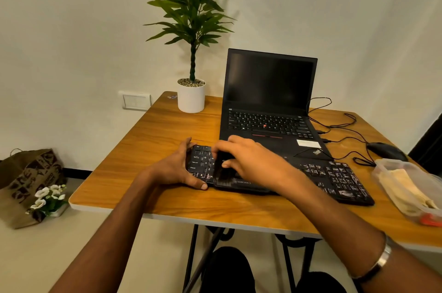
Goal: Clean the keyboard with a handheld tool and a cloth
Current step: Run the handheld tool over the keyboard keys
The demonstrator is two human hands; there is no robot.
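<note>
Wooden counter (167,130) at frame centre carries a black keyboard (334,178), light and rigid. Left hand (177,168) grips its left end, the best hold; right hand (248,161) pinches a dark, blurred handheld tool (222,163) over the keys.

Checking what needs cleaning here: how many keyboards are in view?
2: the external keyboard at the table's near edge under both hands, and the laptop's built-in keyboard behind it.

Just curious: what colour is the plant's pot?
White, plain; the pot shows clearly in the head view.
</note>
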